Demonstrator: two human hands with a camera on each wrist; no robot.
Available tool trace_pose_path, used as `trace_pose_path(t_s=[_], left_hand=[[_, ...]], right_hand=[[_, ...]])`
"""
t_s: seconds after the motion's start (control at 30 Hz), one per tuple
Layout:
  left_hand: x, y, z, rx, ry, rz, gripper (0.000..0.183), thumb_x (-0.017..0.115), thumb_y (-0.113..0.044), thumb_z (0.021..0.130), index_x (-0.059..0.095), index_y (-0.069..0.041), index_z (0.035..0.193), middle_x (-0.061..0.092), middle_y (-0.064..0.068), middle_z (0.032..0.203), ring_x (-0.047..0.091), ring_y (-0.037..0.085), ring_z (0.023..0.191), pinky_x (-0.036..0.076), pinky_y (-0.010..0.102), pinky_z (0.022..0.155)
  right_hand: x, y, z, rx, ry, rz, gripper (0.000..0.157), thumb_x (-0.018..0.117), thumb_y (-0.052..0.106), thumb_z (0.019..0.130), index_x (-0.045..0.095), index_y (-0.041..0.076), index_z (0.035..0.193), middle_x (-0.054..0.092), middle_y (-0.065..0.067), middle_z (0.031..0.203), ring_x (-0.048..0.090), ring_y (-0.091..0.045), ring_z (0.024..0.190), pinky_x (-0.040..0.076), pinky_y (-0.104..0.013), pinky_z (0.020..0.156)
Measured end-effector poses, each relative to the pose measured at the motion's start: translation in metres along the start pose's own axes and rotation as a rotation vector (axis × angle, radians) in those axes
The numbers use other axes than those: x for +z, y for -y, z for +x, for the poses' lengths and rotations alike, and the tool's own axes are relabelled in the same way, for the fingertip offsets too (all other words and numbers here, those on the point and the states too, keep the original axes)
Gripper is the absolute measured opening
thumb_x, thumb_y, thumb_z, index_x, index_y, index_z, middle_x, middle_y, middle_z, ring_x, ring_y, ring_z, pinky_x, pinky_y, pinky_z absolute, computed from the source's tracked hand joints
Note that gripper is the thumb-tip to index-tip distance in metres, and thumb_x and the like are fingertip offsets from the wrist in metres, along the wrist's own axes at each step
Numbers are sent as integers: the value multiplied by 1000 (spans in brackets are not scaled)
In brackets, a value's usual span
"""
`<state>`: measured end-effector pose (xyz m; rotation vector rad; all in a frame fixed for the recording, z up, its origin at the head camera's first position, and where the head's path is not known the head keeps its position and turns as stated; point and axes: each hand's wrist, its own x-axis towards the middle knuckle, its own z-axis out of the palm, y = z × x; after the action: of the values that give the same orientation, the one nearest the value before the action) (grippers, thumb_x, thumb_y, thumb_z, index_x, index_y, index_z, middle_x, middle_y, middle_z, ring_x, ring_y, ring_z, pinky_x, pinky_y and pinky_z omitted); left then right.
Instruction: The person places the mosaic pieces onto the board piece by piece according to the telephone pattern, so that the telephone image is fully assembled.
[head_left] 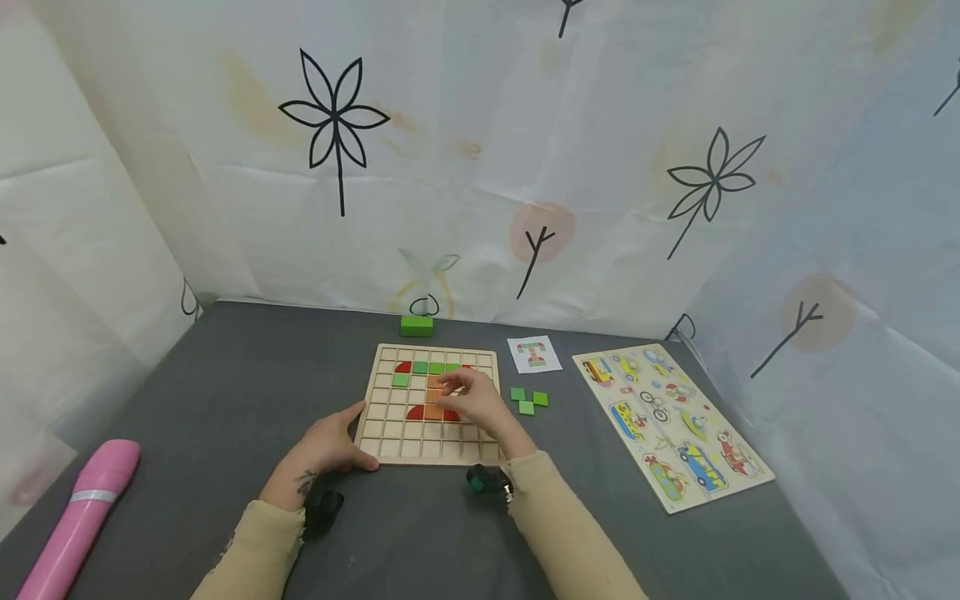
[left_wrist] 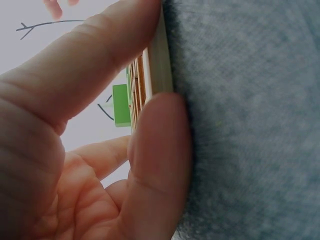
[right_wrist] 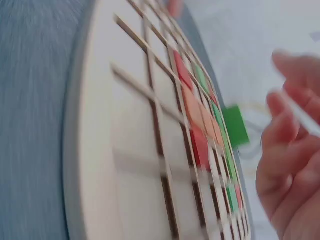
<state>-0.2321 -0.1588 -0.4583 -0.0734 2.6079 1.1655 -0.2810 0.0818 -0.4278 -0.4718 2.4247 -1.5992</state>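
Observation:
A wooden grid board (head_left: 408, 450) lies before me, with red quarter-round pieces (head_left: 415, 412), green square tiles (head_left: 401, 380) and orange square tiles (head_left: 433, 412) in its cells. My left hand (head_left: 330, 446) holds the board's near-left corner, fingers along the left side and thumb at the front edge. In the left wrist view, the thumb and a finger (left_wrist: 160, 145) lie against the board's side. My right hand (head_left: 476, 400) hovers over the right half, covering some cells. The right wrist view shows its fingers (right_wrist: 282, 125) loosely bent and apart, with nothing between them.
Several loose green tiles (head_left: 527, 407) lie right of the board, below a pattern card (head_left: 535, 354). A green block (head_left: 416, 326) stands behind the board. Farther right is a picture puzzle board (head_left: 667, 425); a pink microphone-shaped object (head_left: 90, 508) lies at far left.

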Motion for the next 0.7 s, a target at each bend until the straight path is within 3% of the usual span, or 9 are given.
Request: trace_pose_path(t_s=[0.13,0.27,0.53,0.7], left_hand=[[-1,0,-1,6,-6,1,114,90,-18,54,24,-2,146,59,15,94,54,19,55,43,31,53],[0,0,0,4,-10,-10,114,90,-17,54,24,-2,146,58,14,92,52,19,55,42,31,53],[0,1,-1,11,-13,-28,113,90,-15,54,25,-1,146,54,24,118,52,19,57,44,30,54],[1,-1,0,5,-10,-33,114,90,-15,54,25,-1,146,56,22,113,52,19,56,43,30,53]], right_hand=[[-27,-27,-4,-4,-58,166,42,68,2,80,55,-6,120,59,-3,84,46,-8,56,33,-23,49],[-57,-45,-15,22,-146,221,50,67,-3,78,50,-8,124,57,5,74,39,-5,48,30,-21,45],[-103,-68,-30,165,-290,123,56,69,-4,74,50,-4,126,53,4,65,37,-6,48,30,-22,45],[-113,-80,-33,278,-327,9,52,70,-1,73,55,-1,123,50,5,60,33,-7,45,28,-23,44]])
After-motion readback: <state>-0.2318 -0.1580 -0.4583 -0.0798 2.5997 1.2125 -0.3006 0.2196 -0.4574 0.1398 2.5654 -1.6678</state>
